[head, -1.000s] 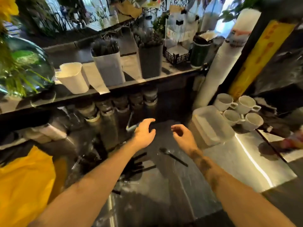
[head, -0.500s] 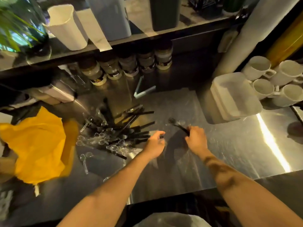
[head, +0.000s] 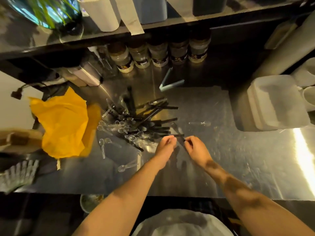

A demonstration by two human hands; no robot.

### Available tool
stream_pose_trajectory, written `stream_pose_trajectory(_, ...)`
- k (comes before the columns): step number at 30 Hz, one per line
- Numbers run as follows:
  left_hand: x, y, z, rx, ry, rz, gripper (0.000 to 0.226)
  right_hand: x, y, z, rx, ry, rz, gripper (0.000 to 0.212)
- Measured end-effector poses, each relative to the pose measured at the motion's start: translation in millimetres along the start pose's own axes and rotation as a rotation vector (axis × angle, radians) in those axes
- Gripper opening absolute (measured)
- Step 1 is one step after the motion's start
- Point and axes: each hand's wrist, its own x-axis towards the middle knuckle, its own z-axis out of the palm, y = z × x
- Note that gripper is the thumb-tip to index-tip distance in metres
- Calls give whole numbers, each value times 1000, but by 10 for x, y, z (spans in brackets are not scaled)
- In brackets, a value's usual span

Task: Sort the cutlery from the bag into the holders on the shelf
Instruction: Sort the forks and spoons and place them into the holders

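A heap of black and clear plastic cutlery [head: 136,123] lies on the steel counter [head: 238,159], right of the crumpled yellow bag [head: 63,123]. My left hand [head: 166,147] reaches the heap's near edge, fingers curled at the end of a black piece [head: 178,135]. My right hand [head: 196,148] pinches the same black piece's right end. On the shelf [head: 68,43] above stand a white holder [head: 104,14], a grey holder [head: 150,9] and a dark holder [head: 209,5], their tops cut off by the frame.
Several jars [head: 158,51] line the wall under the shelf. Loose clear spoons [head: 102,147] lie near the bag, another [head: 201,123] to the right. A white lidded box [head: 276,103] and cups [head: 308,74] sit at right, teal tongs [head: 168,82] behind the heap.
The view tipped down from the shelf to the counter. Both hands dropped from mid-air to the heap's near edge and closed on a black piece.
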Motion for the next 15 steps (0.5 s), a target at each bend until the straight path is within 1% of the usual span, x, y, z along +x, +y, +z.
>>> stream_pose_trajectory(2, -14, 43, -86, -216, 23, -23, 10, -78, -239, 183, 152, -54, -132, 14)
stream_pose_trajectory(3, -25, 66, -139, -287, 51, -22, 7, -97, -329, 259, 200, -77, -196, 14)
stream_pose_trajectory(5, -41, 77, -303, -407, 104, -28, 13, -111, -490, 435, 229, -114, -282, 16)
stream_pose_trajectory(6, -42, 73, -362, -452, 112, -22, 15, -112, -531, 484, 220, -119, -288, 17)
stream_pose_trajectory(9, -53, 43, -613, -484, 141, -8, 6, -8, -645, 611, 116, -107, -291, 17)
stream_pose_trajectory(12, -27, -39, -910, -509, 187, -25, 20, 198, -707, 722, -15, -25, -292, 19)
stream_pose_trajectory(14, 10, -119, -1129, -541, 212, -65, 22, 378, -797, 777, -79, 12, -230, 25)
stream_pose_trajectory(15, 31, -166, -1241, -552, 226, -89, 21, 465, -889, 790, -107, -2, -184, 26)
